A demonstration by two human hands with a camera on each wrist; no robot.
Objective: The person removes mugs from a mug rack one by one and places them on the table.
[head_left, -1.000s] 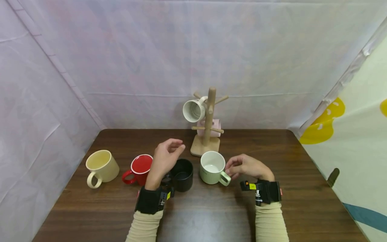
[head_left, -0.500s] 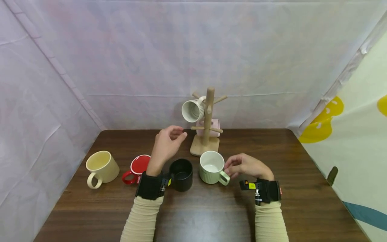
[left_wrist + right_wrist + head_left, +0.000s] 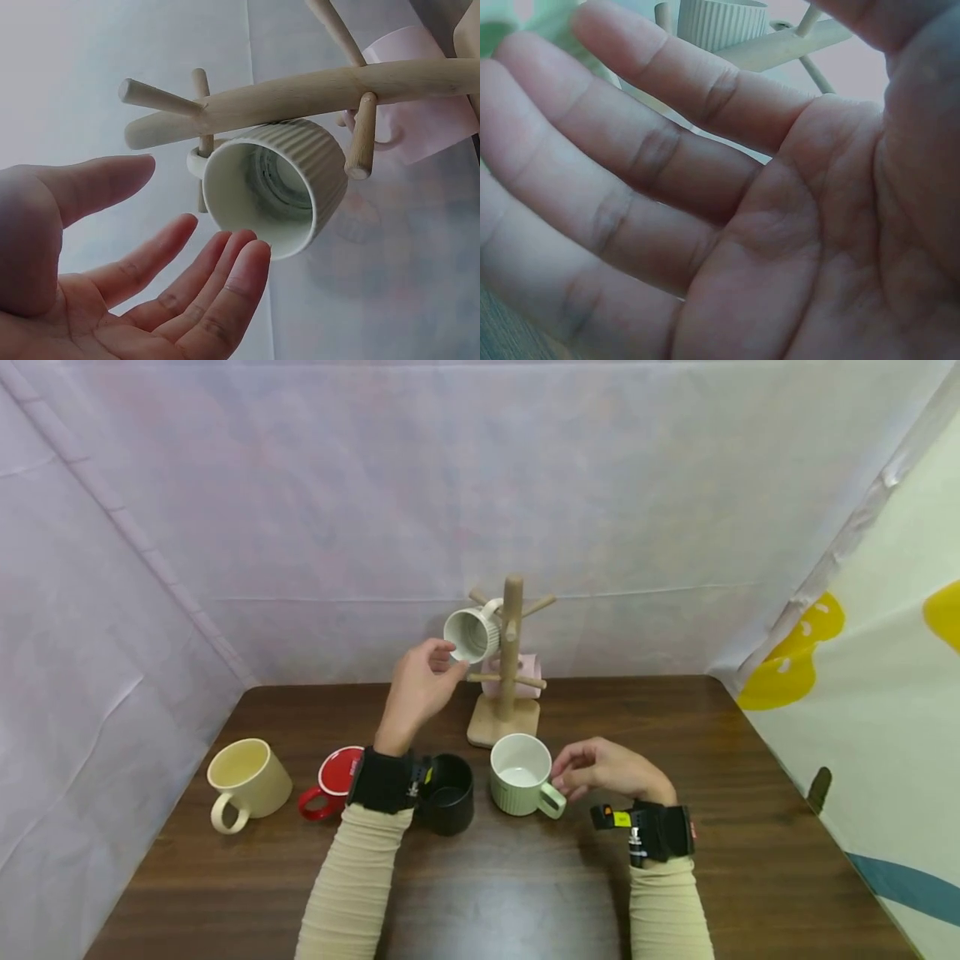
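A white ribbed mug (image 3: 471,637) hangs by its handle from an upper peg of the wooden mug rack (image 3: 510,660), its mouth facing left and forward. My left hand (image 3: 424,687) is raised just in front of it, thumb and fingers spread, holding nothing. In the left wrist view, the fingertips overlap the rim of the white mug (image 3: 274,191); whether they touch it I cannot tell. A light green ribbed mug (image 3: 517,777) stands upright on the table. Beside its handle rests my right hand (image 3: 611,770), fingers loosely bent around nothing.
A pink mug (image 3: 529,675) hangs lower on the rack's far side. On the brown table (image 3: 540,893) stand a black mug (image 3: 450,806) below my left forearm, a red mug (image 3: 339,770) and a yellow mug (image 3: 251,781) further left. Bare pegs stick out of the rack.
My left hand has moved up and away from above the black mug to the hanging white mug. The right hand stays beside the green mug.
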